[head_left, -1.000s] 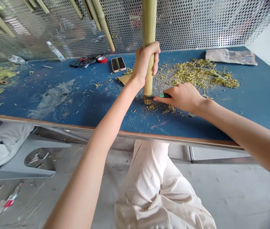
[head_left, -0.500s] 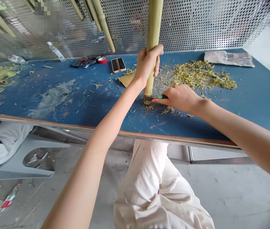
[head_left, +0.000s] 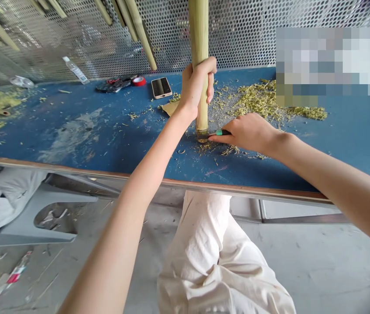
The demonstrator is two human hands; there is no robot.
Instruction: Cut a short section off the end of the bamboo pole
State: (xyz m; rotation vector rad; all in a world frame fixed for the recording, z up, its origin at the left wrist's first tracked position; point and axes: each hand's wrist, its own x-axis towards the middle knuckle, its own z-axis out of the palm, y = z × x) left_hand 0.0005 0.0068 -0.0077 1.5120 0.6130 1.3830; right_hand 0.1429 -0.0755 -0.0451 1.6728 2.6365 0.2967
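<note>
A thick green bamboo pole point(head_left: 199, 39) stands upright with its lower end on the blue table point(head_left: 73, 131). My left hand point(head_left: 197, 85) is wrapped round the pole a little above its base. My right hand point(head_left: 245, 132) lies low on the table to the right of the base, closed on a small knife with a green band on its handle point(head_left: 219, 132). The blade end touches the pole's bottom rim. Bamboo shavings point(head_left: 263, 100) lie around the base and behind my right hand.
A phone point(head_left: 160, 87), a red tape roll point(head_left: 138, 81) and a plastic bottle point(head_left: 75, 69) lie at the table's back, in front of a perforated metal screen. More bamboo poles point(head_left: 139, 30) lean there. A grey stool point(head_left: 41, 213) stands below left.
The pole has swayed: it leaned right half a second ago and now stands straighter, shifted slightly left. My left hand moved with it. My right hand stays at the base.
</note>
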